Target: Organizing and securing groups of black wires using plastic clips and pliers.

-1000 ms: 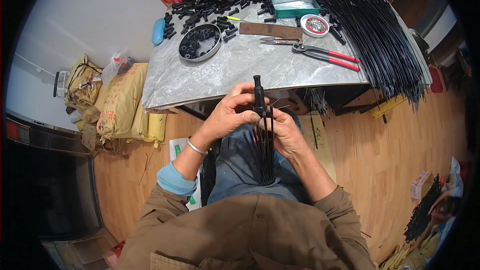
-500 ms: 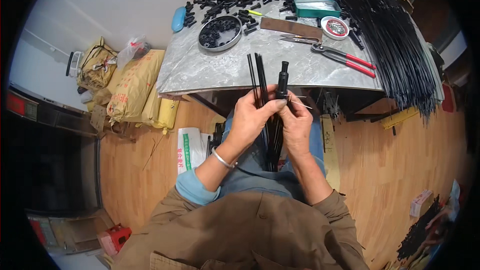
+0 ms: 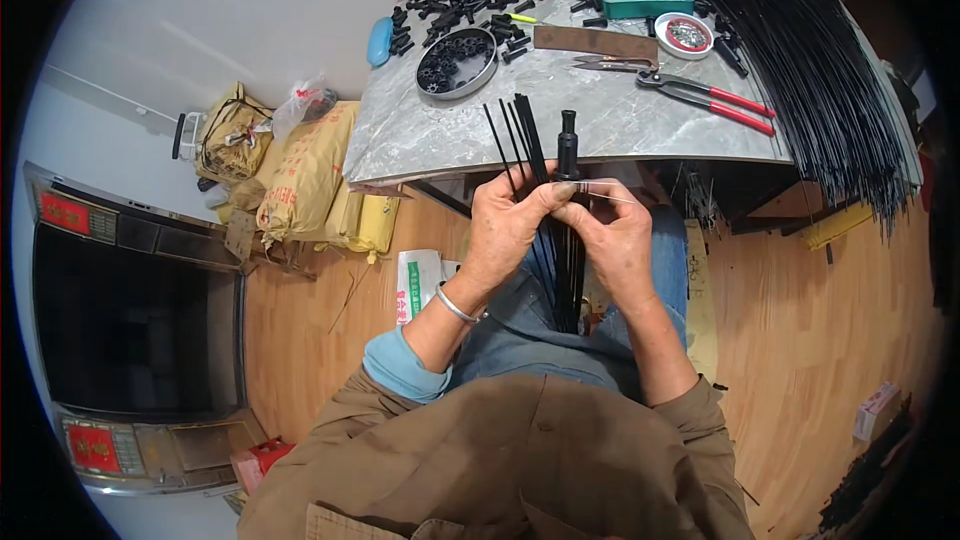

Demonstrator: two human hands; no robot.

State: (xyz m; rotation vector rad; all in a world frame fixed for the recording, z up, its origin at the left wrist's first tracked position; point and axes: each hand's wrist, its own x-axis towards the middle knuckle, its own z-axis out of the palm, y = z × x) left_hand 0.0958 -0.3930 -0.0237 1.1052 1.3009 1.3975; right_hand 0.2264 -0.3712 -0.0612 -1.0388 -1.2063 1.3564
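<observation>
Left hand (image 3: 505,225), wearing a silvery bracelet (image 3: 455,304), pinches the lower end of a glossy black tubular fitting (image 3: 568,148) between thumb and fingers. Right hand (image 3: 618,243) closes narrowly at the same spot, with a thin, pale wire (image 3: 607,183) running along its fingers. Both hands are held above the person's lap, just in front of the desk. The fitting stands upright, stepped in outline, with a slim neck and flared tip.

A second ago no tall rods rose beside it; now slender, straight black rods (image 3: 532,132) jut up past the left hand, leaning slightly left, while others hang below in a dense bundle. Half a second ago the wire splayed out in two strands; now it lies close to the right fingers. Fine work therefore seems centred on the fitting's base.

Beyond, the desk (image 3: 415,140) has a grey, marbled surface. On it are a round metal tin (image 3: 462,95) of toothed black rings, smooth red-handled pincers (image 3: 708,91), and a flat brown strip (image 3: 595,42).
</observation>
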